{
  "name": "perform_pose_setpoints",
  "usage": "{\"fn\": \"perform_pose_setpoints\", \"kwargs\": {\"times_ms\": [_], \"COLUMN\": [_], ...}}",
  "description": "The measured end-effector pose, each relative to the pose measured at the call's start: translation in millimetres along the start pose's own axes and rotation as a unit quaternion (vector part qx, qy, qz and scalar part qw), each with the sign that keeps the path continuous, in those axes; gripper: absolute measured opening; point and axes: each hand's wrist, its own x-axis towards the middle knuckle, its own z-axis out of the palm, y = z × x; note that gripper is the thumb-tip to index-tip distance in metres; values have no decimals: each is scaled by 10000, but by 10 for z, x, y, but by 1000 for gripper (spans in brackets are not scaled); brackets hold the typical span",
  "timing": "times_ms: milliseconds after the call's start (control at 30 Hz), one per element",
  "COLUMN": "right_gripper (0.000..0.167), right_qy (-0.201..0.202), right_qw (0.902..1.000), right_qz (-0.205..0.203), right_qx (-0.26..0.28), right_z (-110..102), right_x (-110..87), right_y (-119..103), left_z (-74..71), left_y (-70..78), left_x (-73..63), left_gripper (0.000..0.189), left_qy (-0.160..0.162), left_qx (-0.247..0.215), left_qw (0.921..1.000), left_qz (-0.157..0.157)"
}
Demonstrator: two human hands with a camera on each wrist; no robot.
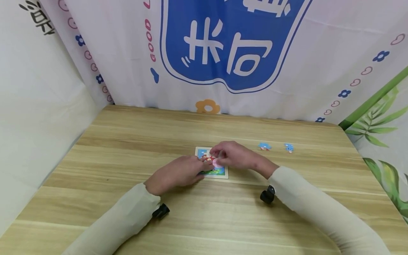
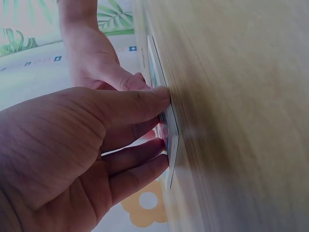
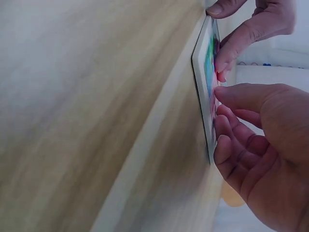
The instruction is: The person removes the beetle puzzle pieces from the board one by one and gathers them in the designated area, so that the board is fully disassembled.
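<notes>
A small jigsaw puzzle board (image 1: 225, 175) with a pale frame and a colourful picture lies flat on the table. My left hand (image 1: 181, 171) rests on its left side; in the left wrist view the thumb touches the frame and the fairly straight fingers press the picture. From the right, my right hand (image 1: 236, 154) reaches over the board. Its thumb (image 3: 236, 95) and bent fingers touch the picture close together; whether a puzzle piece is between them is hidden. Both hands cover much of the picture.
Two loose blue puzzle pieces, one nearer (image 1: 264, 146) and one farther right (image 1: 289, 147), lie on the wooden table (image 1: 204, 219) right of the board. A white printed curtain (image 1: 127, 85) hangs along the back edge. More cloth hangs at both sides.
</notes>
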Motion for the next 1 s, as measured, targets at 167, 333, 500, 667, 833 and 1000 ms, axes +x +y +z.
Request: {"fn": "perform_pose_setpoints", "kwargs": {"times_ms": [167, 333, 500, 667, 833, 1000], "right_gripper": [33, 37, 40, 40, 41, 33], "right_qy": [-160, -279, -360, -406, -408, -254], "right_qw": [9997, 9993, 9988, 9986, 9989, 9994], "right_qz": [-10, 68, 121, 102, 115, 39], "right_qx": [-165, -238, -318, -320, -217, -230], "right_z": [-4, -8, -9, 0, 10, 15], "right_x": [48, 82, 102, 124, 128, 145], "right_y": [-52, -87, -100, -96, -85, -98], "left_z": [6, 11, 14, 7, 4, -3], "left_y": [1, 7, 11, 15, 23, 22], "left_x": [-7, -6, -5, -8, 10, 11], "left_gripper": [34, 30, 25, 19, 12, 13], "left_qy": [165, 229, 263, 269, 242, 262], "left_qx": [-2, 0, -100, -88, -46, -30], "left_qw": [9998, 9996, 9995, 9994, 9993, 9993], "left_qz": [122, 170, 169, 215, 267, 275]}}
